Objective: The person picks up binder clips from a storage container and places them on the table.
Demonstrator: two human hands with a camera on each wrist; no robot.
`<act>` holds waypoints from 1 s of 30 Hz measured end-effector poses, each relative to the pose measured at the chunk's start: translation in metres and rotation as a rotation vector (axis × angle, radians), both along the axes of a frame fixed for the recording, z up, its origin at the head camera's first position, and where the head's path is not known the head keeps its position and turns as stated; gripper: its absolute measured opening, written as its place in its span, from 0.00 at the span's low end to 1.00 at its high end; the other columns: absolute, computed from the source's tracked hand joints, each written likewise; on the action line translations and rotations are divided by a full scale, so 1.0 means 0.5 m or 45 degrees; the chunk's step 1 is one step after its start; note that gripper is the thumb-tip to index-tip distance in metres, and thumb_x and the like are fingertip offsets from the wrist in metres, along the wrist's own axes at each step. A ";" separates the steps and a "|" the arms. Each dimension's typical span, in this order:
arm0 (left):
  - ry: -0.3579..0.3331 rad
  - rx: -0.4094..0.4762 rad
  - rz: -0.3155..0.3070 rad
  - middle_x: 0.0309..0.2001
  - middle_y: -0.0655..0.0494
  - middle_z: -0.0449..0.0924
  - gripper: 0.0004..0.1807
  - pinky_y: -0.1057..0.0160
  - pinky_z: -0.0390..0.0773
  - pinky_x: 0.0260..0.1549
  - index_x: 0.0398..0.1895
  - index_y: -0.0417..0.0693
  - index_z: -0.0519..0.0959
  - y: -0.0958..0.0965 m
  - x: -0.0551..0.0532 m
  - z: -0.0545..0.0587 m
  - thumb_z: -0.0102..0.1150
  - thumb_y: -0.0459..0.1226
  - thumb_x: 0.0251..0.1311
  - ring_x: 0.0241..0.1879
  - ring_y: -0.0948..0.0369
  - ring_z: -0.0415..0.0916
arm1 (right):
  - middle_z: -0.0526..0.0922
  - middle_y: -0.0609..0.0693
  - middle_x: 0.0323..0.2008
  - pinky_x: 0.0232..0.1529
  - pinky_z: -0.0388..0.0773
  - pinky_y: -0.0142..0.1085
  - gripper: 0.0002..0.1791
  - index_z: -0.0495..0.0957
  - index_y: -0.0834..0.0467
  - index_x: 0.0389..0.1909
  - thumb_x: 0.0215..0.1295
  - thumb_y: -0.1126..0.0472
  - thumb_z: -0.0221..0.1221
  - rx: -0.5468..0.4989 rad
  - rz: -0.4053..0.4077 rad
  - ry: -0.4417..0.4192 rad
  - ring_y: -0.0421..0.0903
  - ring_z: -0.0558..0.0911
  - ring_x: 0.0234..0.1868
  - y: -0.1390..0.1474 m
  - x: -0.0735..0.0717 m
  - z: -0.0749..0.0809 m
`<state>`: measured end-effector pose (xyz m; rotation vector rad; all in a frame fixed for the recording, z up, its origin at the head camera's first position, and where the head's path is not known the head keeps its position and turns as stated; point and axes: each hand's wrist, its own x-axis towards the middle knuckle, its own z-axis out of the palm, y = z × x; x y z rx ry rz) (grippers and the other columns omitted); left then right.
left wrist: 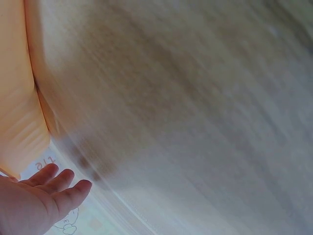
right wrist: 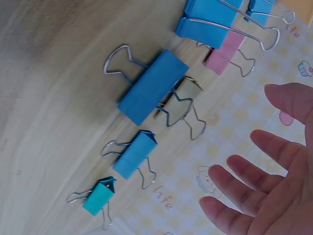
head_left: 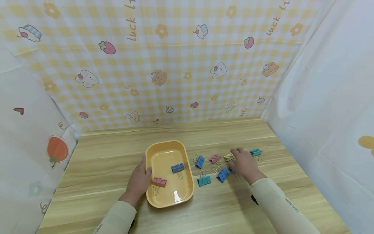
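My left hand (head_left: 138, 180) grips the left wall of a yellow plastic tray (head_left: 189, 182), thumb over the rim and fingers outside. In the left wrist view those fingers (left wrist: 71, 198) stretch out beside the tray wall (left wrist: 17, 98). Inside the tray lie a blue binder clip (head_left: 178, 168) and a pink binder clip (head_left: 159, 182). My right hand (head_left: 244, 165) hovers empty over loose binder clips, fingers spread. Closest to it are a yellow-green clip (right wrist: 181, 103), a large blue clip (right wrist: 154, 88) and a smaller blue clip (right wrist: 136, 154), which the hand hides in the head view.
Between tray and right hand lie a blue clip (head_left: 200, 162), a pink clip (head_left: 215, 158), a teal clip (head_left: 204, 180) and another blue clip (head_left: 222, 175). Farther right is a teal clip (head_left: 255, 152). A checked cloth (head_left: 175, 97) hangs behind the wooden table (head_left: 108, 156).
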<state>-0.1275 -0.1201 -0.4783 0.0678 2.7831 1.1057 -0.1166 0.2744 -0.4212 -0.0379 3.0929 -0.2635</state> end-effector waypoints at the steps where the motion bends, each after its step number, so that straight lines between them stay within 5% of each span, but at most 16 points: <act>1: 0.000 -0.002 0.001 0.70 0.29 0.54 0.34 0.39 0.57 0.66 0.76 0.36 0.40 0.000 0.000 0.000 0.37 0.41 0.74 0.68 0.36 0.55 | 0.70 0.68 0.61 0.47 0.77 0.59 0.28 0.71 0.64 0.62 0.61 0.58 0.60 -0.003 0.003 0.013 0.67 0.74 0.57 -0.002 0.000 0.002; 7: -0.011 0.006 0.006 0.71 0.31 0.53 0.34 0.40 0.56 0.66 0.76 0.38 0.40 -0.002 -0.001 -0.004 0.37 0.41 0.74 0.69 0.36 0.53 | 0.65 0.69 0.65 0.57 0.68 0.63 0.32 0.70 0.64 0.63 0.61 0.54 0.63 0.018 0.030 0.068 0.68 0.65 0.64 -0.014 -0.004 0.006; 30: 0.015 0.035 0.021 0.71 0.31 0.55 0.35 0.40 0.57 0.66 0.76 0.37 0.41 -0.004 -0.001 -0.009 0.38 0.41 0.74 0.69 0.37 0.55 | 0.61 0.65 0.69 0.60 0.64 0.65 0.40 0.68 0.58 0.67 0.56 0.47 0.68 0.030 0.208 0.143 0.66 0.60 0.69 -0.097 -0.025 0.026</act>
